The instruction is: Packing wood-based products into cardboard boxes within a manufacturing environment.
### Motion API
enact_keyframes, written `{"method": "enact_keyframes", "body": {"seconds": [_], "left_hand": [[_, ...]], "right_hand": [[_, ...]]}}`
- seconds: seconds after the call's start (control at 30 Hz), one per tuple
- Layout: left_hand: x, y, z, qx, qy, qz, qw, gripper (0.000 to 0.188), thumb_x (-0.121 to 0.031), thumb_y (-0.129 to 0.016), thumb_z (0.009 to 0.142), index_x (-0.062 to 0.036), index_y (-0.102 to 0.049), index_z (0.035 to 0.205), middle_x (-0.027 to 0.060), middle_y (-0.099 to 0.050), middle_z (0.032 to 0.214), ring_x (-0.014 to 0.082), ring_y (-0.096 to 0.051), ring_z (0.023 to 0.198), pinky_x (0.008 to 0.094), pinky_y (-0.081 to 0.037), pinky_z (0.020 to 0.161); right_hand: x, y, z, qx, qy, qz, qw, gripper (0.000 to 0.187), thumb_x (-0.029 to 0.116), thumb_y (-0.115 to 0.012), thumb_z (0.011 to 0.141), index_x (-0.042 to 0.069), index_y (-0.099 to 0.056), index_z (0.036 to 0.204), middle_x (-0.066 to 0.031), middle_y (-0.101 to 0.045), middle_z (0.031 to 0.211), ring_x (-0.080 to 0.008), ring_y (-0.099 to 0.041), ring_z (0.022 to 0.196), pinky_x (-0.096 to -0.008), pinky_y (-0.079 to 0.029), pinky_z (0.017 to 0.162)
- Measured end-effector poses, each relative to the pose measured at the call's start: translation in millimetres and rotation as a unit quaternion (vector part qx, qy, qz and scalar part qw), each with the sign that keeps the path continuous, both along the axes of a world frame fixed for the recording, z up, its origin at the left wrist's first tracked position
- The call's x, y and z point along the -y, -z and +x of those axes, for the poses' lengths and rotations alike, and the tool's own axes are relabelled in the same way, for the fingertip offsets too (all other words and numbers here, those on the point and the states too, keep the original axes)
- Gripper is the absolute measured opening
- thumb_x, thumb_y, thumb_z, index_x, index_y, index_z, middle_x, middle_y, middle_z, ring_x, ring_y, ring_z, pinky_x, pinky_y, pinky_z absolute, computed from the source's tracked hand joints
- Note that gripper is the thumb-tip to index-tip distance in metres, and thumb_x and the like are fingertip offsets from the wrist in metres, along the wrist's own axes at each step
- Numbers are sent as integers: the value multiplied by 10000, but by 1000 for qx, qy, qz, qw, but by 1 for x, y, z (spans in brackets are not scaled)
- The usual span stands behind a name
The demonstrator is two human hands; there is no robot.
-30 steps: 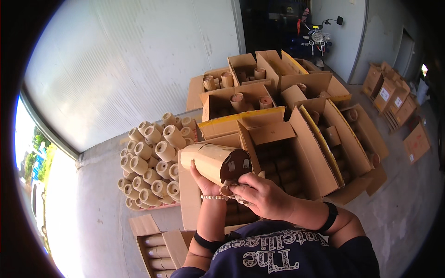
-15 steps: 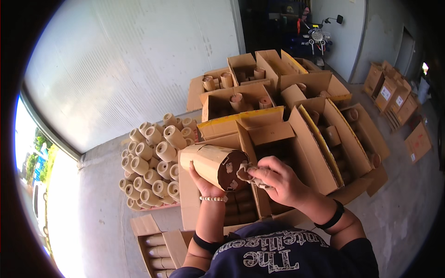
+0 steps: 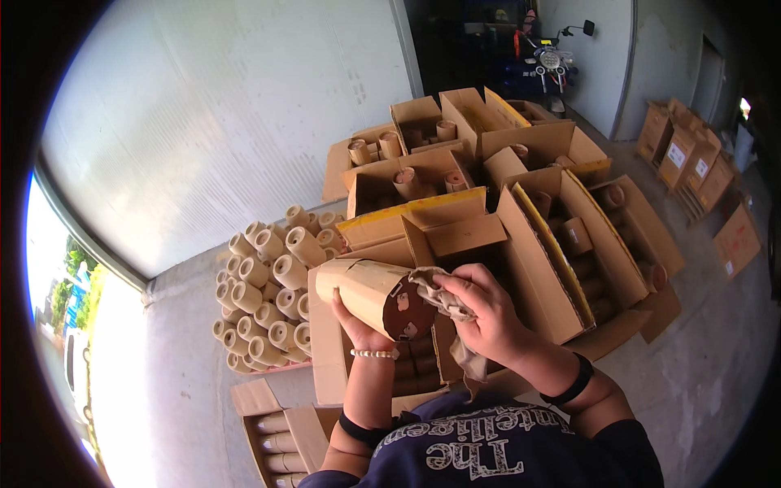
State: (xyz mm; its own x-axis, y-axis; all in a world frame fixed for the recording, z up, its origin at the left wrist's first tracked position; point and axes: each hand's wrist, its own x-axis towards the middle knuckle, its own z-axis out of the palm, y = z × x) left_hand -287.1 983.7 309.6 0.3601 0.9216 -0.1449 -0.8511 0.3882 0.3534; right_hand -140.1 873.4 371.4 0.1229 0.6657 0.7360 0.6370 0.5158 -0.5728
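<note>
The left hand (image 3: 358, 319) grips a large cardboard cone (image 3: 370, 293) from beneath, its fingers closed around the lower side, holding it tilted in front of the chest with the wide brown end facing the right hand (image 3: 484, 313). The right hand's fingers are closed on a crumpled piece of brown paper (image 3: 443, 297), which is pressed against the rim of the cone's wide end; a strip of the paper hangs down below the hand. Directly under the cone stands an open cardboard box (image 3: 423, 244) with its flaps up; a few more cones show in its shaded bottom. To its right another open box (image 3: 569, 252) holds cones laid in rows beside a yellow-edged divider. Further back, several open boxes (image 3: 407, 175) each hold a few cones standing or leaning. To the left, on the concrete floor (image 3: 179, 390), a stack of cones (image 3: 272, 285) lies piled on its side, hollow ends facing out. At the lower left a flat open box (image 3: 268, 427) holds pale cones lying side by side. Closed cartons (image 3: 691, 163) stand well apart along the right wall
</note>
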Motion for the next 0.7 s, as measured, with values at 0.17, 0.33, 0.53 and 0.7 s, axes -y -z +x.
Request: {"method": "enact_keyframes", "body": {"seconds": [0.17,0.33,0.53,0.7], "left_hand": [[10,2,11,25,4,-4,1000,632,-506,-509,723,-97,-412,1194,124,-485,1155,321,-466,1032,469,-384,881],[16,0,11,5,-13,-9,1000,671,-523,-547,694,-93,-398,1188,118,-474,1138,310,-466,1013,452,-390,875],[7,9,14,-48,-33,5,998,641,-493,-545,715,-91,-397,1191,116,-467,1158,307,-460,1030,448,-391,880],[-2,13,-1,-68,7,15,998,586,-445,-544,730,-86,-418,1175,120,-493,1132,299,-476,1018,449,-400,872]], "right_hand": [[22,31,5,114,-72,-33,990,402,-47,-567,626,27,-531,1019,-121,-458,897,-265,-522,770,-324,-462,656],[78,67,32,23,-165,-162,973,327,-55,-581,641,10,-563,961,-121,-485,880,-244,-550,754,-293,-469,641],[127,109,103,-212,127,-154,957,285,-49,-552,728,-16,-504,1006,-101,-528,897,-159,-559,774,-243,-457,695],[153,94,120,-398,163,-303,851,328,-23,-531,753,8,-455,1070,-69,-539,937,-119,-530,822,-243,-440,708]]}}
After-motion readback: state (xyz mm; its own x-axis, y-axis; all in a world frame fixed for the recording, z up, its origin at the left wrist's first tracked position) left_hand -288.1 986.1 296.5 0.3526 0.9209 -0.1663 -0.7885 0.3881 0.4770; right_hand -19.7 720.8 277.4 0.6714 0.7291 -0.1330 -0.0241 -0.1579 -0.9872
